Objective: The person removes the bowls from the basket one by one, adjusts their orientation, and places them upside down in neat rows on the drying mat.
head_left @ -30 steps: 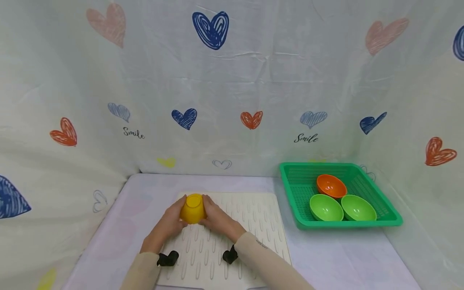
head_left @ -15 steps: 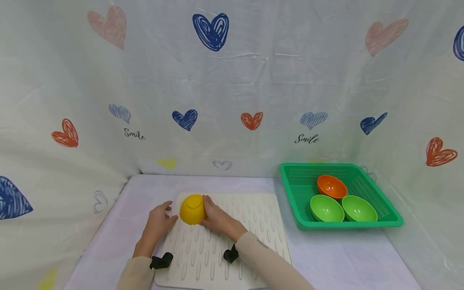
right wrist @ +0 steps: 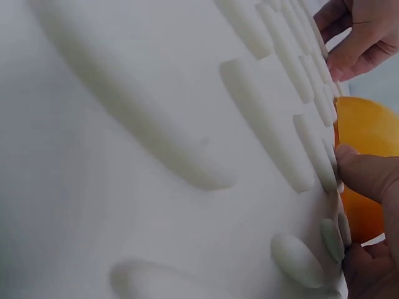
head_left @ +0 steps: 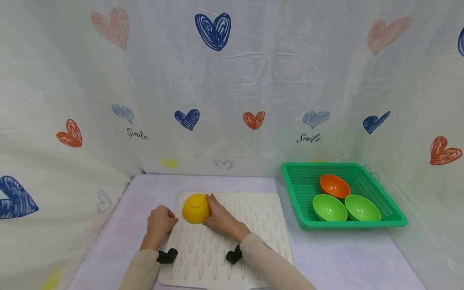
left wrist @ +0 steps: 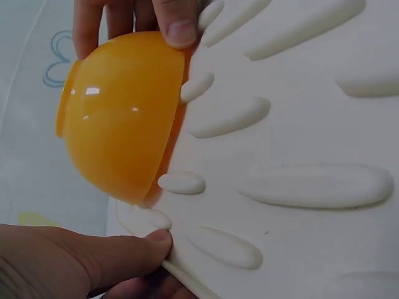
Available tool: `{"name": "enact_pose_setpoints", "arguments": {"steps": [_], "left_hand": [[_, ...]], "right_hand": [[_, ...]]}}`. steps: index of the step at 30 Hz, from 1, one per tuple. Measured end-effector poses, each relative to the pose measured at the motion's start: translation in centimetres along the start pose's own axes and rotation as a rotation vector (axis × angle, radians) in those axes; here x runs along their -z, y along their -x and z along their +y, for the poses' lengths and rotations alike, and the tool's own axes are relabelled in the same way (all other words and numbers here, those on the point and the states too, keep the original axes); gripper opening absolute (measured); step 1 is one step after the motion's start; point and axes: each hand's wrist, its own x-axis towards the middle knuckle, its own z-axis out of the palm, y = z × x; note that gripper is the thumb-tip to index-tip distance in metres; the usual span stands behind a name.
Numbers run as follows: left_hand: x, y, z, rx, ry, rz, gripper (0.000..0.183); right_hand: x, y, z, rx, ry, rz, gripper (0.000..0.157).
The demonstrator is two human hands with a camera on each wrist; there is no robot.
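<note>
A yellow bowl (head_left: 196,208) is upside down on the far left part of a white draining board (head_left: 253,215) with raised ridges. My right hand (head_left: 224,220) holds the bowl from its right side, thumb at the rim and fingers behind. The left wrist view shows the bowl's (left wrist: 121,118) mouth against the ridges. At the board's left edge, my left hand (head_left: 158,223) pinches the border, apart from the bowl. Its thumb lies on top of the edge in that wrist view, with the other fingertips mostly hidden below.
To the right stands a green basket (head_left: 302,213) with an orange bowl (head_left: 334,185) and two light green bowls (head_left: 329,208) in it. Behind the table (head_left: 152,187) hangs a white curtain (head_left: 232,88) printed with hearts.
My left hand has let go of the yellow bowl, moved left and taken hold of the board's edge. The right hand stays on the bowl. The view has shifted slightly.
</note>
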Motion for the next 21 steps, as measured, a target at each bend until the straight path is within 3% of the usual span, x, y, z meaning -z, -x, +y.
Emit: {"name": "enact_pose_setpoints", "arguments": {"steps": [7,17,21], "left_hand": [[0.0,-0.1,0.2,0.045,0.031,-0.037,0.015],[0.0,-0.1,0.3,0.063,0.036,-0.034,0.016],[-0.1,-0.2,0.3,0.055,0.024,-0.028,0.016]], "right_hand": [[2.9,0.5,0.4,0.011,0.031,0.076,0.097],[10.9,1.7,1.7,0.017,0.033,0.253,0.096],[14.5,2.4,2.9,-0.022,0.070,0.325,0.095]]}}
